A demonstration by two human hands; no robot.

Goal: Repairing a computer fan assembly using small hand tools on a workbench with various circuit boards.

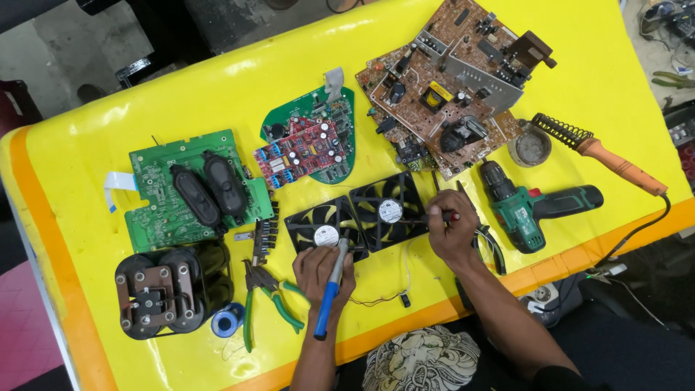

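Note:
My left hand (318,271) grips a blue-handled soldering iron (329,289), its tip resting at the near edge of the left black cooling fan (318,224). My right hand (452,232) holds a thin tool with a red handle (443,216) whose shaft reaches onto the right black cooling fan (387,210). The two fans lie side by side on the yellow table (94,137). Thin wires (376,298) trail from the fans toward the near edge.
Green-handled pliers (271,300), a solder spool (228,318) and a black transformer block (163,289) lie left. A green board with speakers (192,188), a red-green board (308,145) and a large brown board (441,94) sit behind. A green drill (528,206) and orange soldering iron (615,163) lie right.

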